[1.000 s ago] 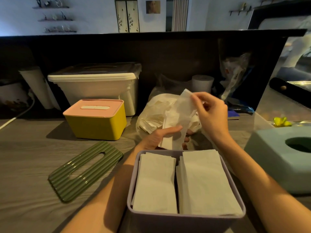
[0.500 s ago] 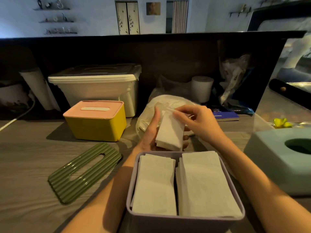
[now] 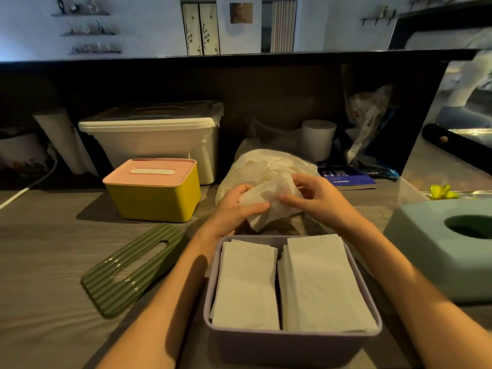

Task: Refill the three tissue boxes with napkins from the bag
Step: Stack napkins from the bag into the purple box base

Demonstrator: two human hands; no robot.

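Pinching one crumpled napkin (image 3: 269,203) — both hands, left (image 3: 234,209) and right (image 3: 316,198) — no legible writing.

Blue tissue box (image 3: 436,251) cut by right edge; bag (image 3: 266,166) front behind napkin (image 3: 269,206).

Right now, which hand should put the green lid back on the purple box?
Probably the left hand. The green lid lies on the table left of the purple box, on that hand's side. Both hands, the right hand too, hold a napkin.
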